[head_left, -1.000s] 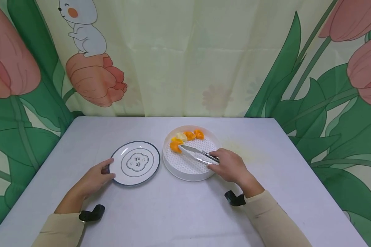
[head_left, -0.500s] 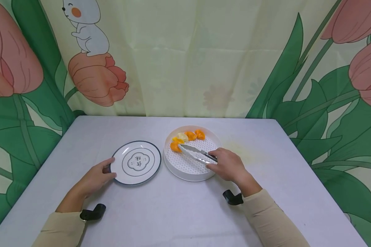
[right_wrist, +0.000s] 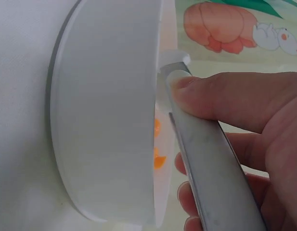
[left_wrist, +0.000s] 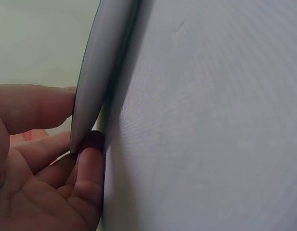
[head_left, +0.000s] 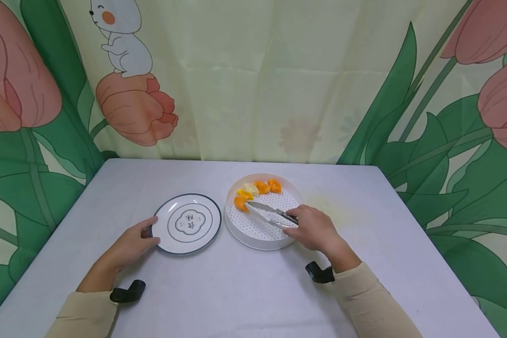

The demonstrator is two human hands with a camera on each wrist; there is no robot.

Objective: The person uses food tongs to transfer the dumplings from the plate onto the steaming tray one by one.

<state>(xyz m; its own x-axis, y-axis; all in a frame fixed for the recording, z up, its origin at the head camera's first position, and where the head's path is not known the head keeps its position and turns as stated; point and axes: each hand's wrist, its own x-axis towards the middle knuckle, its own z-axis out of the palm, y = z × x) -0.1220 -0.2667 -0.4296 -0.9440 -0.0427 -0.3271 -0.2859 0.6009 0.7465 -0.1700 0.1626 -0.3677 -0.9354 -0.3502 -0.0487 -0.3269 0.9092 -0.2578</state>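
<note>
My left hand point(head_left: 128, 246) pinches the left rim of a white plate point(head_left: 189, 199) with a dark blue edge. In the left wrist view the thumb lies on the plate's upper side and fingers reach beneath it. My right hand point(head_left: 314, 228) grips metal tongs point(right_wrist: 206, 159) between thumb and fingers. The tongs' tips are at an orange lump point(head_left: 241, 203) inside a round white tray point(head_left: 257, 242); whether they clamp it I cannot tell. Several dumpling-like orange, yellow and pale pieces, among them a pale lump point(head_left: 250, 189), lie along the tray's far left side.
The plate and tray stand side by side on a table point(head_left: 219, 295) with a white cover. A printed curtain point(head_left: 245, 94) with tulips and a rabbit hangs behind. A faint yellowish stain point(head_left: 329, 209) marks the cover right of the tray.
The head view has shifted slightly. Both hands, the plate, the tongs and the tray keep nearly the same places.
</note>
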